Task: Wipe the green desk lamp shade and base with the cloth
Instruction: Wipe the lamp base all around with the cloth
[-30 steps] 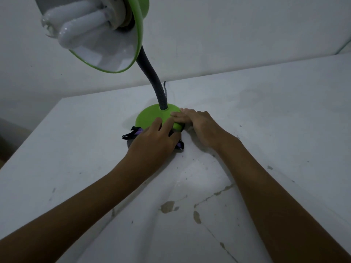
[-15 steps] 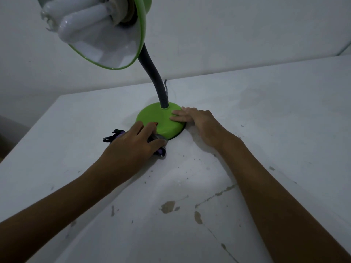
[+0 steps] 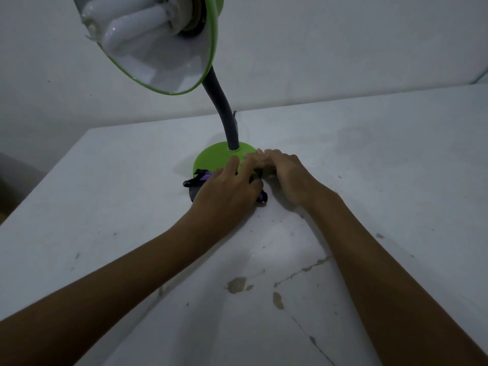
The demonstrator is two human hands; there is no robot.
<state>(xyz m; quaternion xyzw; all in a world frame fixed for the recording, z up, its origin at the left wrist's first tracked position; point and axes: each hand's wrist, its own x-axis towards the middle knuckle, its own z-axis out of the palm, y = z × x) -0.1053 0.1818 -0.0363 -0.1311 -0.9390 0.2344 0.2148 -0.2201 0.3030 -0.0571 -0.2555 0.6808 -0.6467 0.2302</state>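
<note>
The green desk lamp stands on a white table. Its round green base (image 3: 211, 158) sits mid-frame, a dark flexible neck (image 3: 223, 112) curves up from it, and the green-rimmed shade (image 3: 169, 64) with a white bulb hangs at the top left. My left hand (image 3: 227, 192) presses a dark purple and black cloth (image 3: 196, 179) flat against the base's front edge; most of the cloth is hidden under the palm. My right hand (image 3: 284, 171) rests on the base's right edge, fingers flat and together, steadying it.
The white table (image 3: 369, 180) is worn, with chipped patches and cracks near the front. Its left edge drops off at the frame's left. A plain white wall stands behind. A thin cord (image 3: 239, 122) leaves the base toward the back.
My left hand slid left with the cloth off the base's front, then came back right onto the front edge. The right hand stayed on the base.
</note>
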